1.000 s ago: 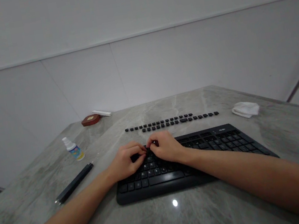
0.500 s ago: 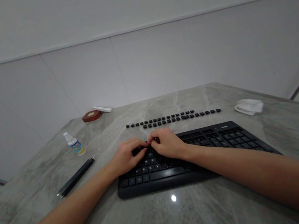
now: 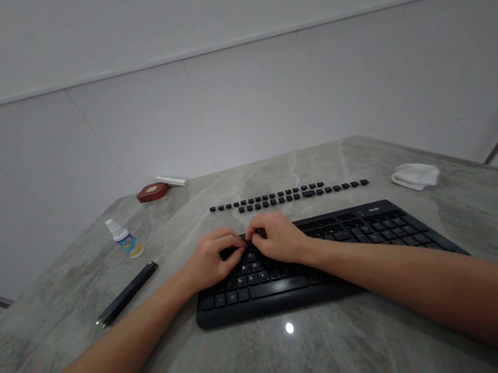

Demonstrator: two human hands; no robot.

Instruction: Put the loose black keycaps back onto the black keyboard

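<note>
Both hands' curled fingers (image 3: 235, 248) pinch together on the keyboard (image 3: 359, 238).

Your left hand (image 3: 213, 258) and right hand (image 3: 278, 237) cover the upper left keys of the black plastic keyboard (image 3: 359, 238), so what your fingertips pinch cannot be told. The small white bottle's (image 3: 125, 239) label is too small to read. Both your forearms are cut off at the bottom edge.
</note>
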